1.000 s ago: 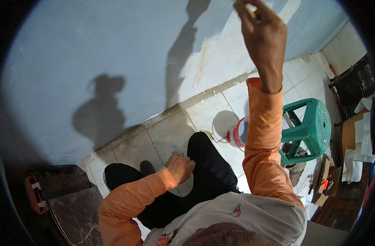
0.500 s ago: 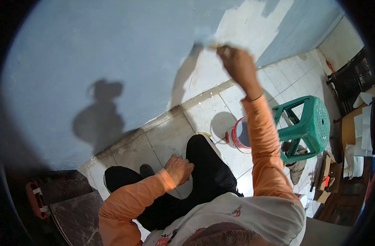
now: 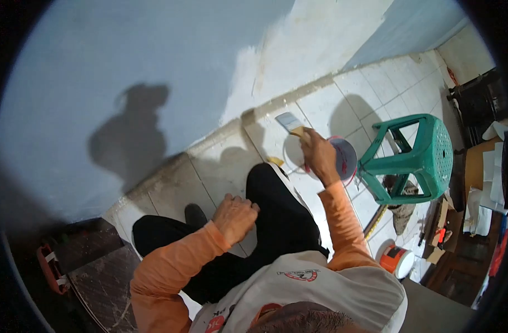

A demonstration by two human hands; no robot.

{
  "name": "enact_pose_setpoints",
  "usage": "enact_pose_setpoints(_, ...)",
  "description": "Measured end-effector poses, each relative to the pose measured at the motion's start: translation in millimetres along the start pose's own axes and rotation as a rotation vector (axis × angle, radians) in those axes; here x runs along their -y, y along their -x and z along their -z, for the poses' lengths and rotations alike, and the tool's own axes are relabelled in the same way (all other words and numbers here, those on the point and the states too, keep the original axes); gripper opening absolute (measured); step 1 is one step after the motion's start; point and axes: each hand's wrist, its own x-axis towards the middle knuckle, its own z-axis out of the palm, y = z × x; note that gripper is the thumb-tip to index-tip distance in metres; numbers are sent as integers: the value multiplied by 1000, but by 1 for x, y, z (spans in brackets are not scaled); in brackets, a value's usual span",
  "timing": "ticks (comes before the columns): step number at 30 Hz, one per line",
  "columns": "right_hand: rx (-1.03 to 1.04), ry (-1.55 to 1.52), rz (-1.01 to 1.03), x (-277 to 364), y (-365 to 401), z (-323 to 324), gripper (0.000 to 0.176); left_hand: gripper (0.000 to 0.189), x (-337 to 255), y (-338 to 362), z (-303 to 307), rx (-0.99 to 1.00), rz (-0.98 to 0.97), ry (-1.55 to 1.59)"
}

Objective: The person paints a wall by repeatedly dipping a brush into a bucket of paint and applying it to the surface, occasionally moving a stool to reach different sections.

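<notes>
My right hand (image 3: 322,156) grips the pale handle of a flat paintbrush (image 3: 289,122). Its bristles point up and to the left over the floor tiles, clear of the wall. Behind that hand stands a paint bucket (image 3: 347,154) with a reddish rim, partly covered by my fingers and wrist. My left hand (image 3: 235,217) is beside my bent knee, fingers curled under; whatever they hold, if anything, is hidden. The wall (image 3: 193,61) is blue-grey on the left, with a whitish patch (image 3: 298,50) running down to the floor edge.
A green plastic stool (image 3: 415,158) stands right of the bucket. Near my right elbow lies an orange and white tub (image 3: 396,261). Boxes and papers (image 3: 490,183) crowd the far right, and a dark box-like piece (image 3: 101,277) sits at lower left.
My right hand has brought the paintbrush away from the wall, down to beside the bucket. The blue-grey and whitish areas appear shifted with the view. My left hand stays by the knee.
</notes>
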Motion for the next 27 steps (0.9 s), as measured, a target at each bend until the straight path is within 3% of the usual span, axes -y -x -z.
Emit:
enact_pose_setpoints(1, 35, 74, -76, -9, 16, 18, 42, 49, 0, 2, -4, -63, 14, -33)
enact_pose_setpoints(2, -118, 246, 127, -31, 29, 31, 41, 50, 0, 5, -6, -118, 16, -68)
enact_pose_setpoints(4, -267, 431, 196, -56, 50, 70, 34, 53, 3, 12, 8, -105, -10, 35)
enact_pose_setpoints(5, -199, 531, 155, -58, 59, 96, 30, 53, 1, 17, 12, -67, -56, 55)
enact_pose_setpoints(7, -124, 649, 91, -78, 71, 121, 27, 54, 2, 18, 22, -163, 30, 56)
enact_pose_setpoints(9, -97, 738, 193, -102, 72, 129, 19, 55, 4, 16, 27, -143, 27, 50)
enact_pose_setpoints(14, -27, 724, 323, -149, 55, 78, 13, 57, 0, 14, 28, -189, 17, 7)
enact_pose_setpoints(16, 136, 831, 330, -160, 45, 50, 14, 57, -4, 14, 29, -203, 25, 14)
enact_pose_setpoints(20, 146, 892, 368, -174, 40, 9, 15, 57, -10, 19, 32, -260, 30, 21)
enact_pose_setpoints(23, 160, 952, 449, -170, 41, 5, 15, 56, -13, 20, 29, -247, 44, 23)
enact_pose_setpoints(25, 12, 723, 400, -150, 49, 28, 21, 56, -12, 23, 25, -256, 53, -2)
enact_pose_setpoints(27, 27, 732, 336, -134, 57, 50, 24, 55, -13, 23, 23, -269, 52, -26)
